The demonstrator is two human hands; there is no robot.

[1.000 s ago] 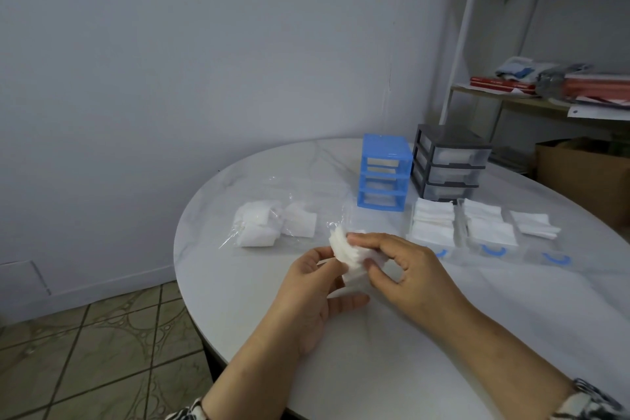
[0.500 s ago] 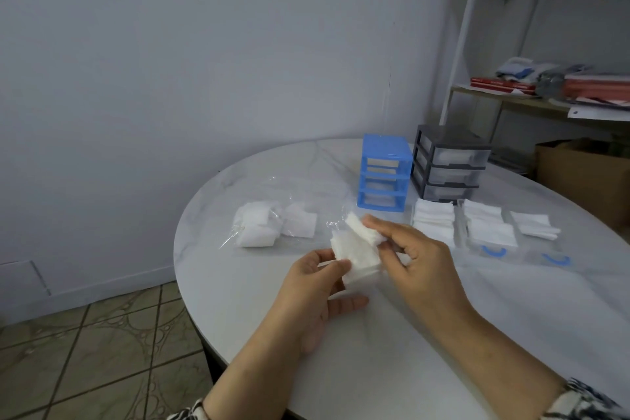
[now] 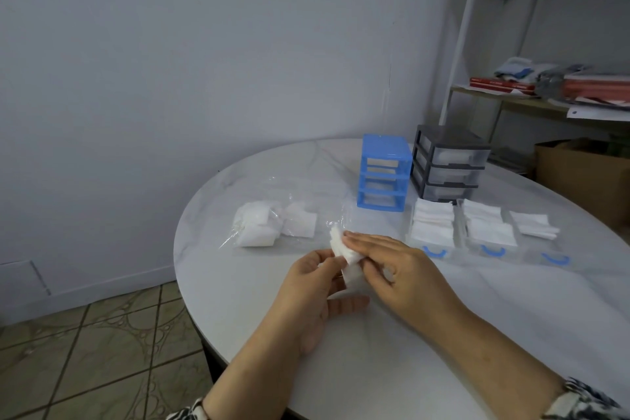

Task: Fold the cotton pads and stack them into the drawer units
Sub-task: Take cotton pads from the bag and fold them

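My left hand [image 3: 312, 278] pinches one side of a white cotton pad [image 3: 344, 251] between thumb and fingers. My right hand [image 3: 397, 264] lies over the other side, fingers mostly straight on top and thumb tucked under, so it pinches the pad too. The pad sits between my two hands, held just above the table [image 3: 392, 361]. It looks half folded to me.

I think the fold could go crooked if my hands do not line the edges up. The pad is soft and light, so it could slip out and drop if I loosen my pinch.

A little past my left hand lies a clear bag [image 3: 259, 225] with more pads in it. The bag is slippery and could slide if I bump it.

Past my right hand, three clear drawers [image 3: 431, 251] with blue handles sit in a row, with folded pads piled in them. The piles could tip if I drop the new pad on carelessly.

Farther still stand a blue drawer unit [image 3: 383, 177], with empty slots, and a grey drawer unit [image 3: 446, 167] just beside it.
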